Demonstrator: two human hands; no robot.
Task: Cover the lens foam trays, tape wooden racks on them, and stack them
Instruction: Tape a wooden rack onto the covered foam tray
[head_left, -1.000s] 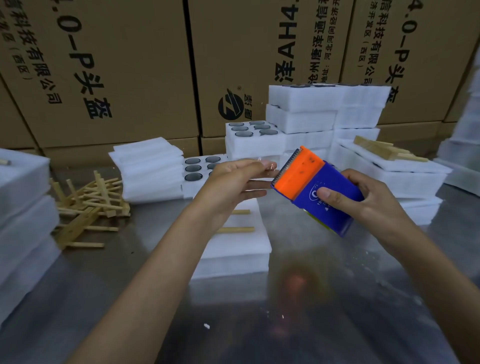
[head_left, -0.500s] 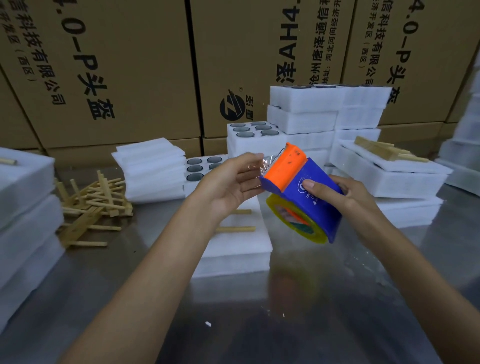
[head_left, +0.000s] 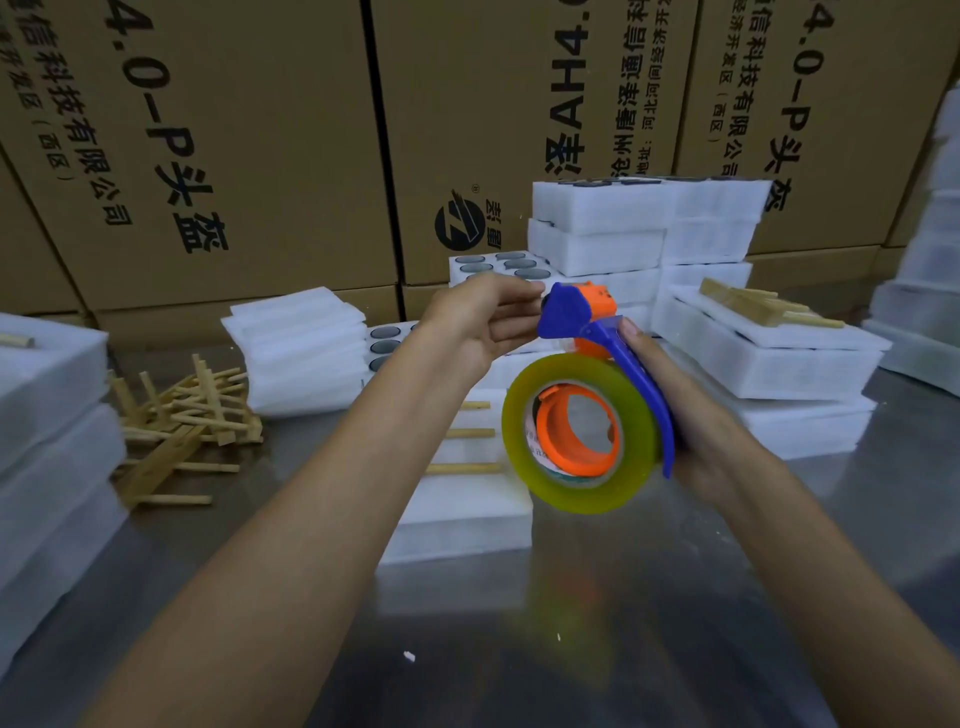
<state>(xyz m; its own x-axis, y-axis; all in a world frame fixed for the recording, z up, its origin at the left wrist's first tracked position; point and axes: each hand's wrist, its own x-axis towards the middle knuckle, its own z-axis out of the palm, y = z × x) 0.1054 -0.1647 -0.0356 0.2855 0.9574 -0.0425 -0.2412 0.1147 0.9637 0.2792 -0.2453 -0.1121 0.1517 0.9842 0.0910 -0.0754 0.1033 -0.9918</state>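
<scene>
My right hand (head_left: 670, 395) grips a blue and orange tape dispenser (head_left: 587, 332) with a yellowish roll of clear tape (head_left: 582, 441), its open side turned to me. My left hand (head_left: 483, 325) has its fingertips at the dispenser's front end by the blade; whether they pinch the tape end I cannot make out. Below my hands lies a covered white foam tray (head_left: 462, 509) with a wooden rack (head_left: 467, 452) on top, partly hidden by my left forearm.
Loose wooden racks (head_left: 182, 415) lie heaped at left beside a pile of foam cover sheets (head_left: 301, 353). Open trays with lenses (head_left: 498, 265) and stacked foam trays (head_left: 623, 228) stand behind. Finished trays (head_left: 769, 364) stack at right, foam blocks (head_left: 47, 415) at left. Cardboard boxes wall the back.
My right hand has rolled the dispenser over, so the tape roll now faces me instead of the blue back. My left hand stays at the blade end.
</scene>
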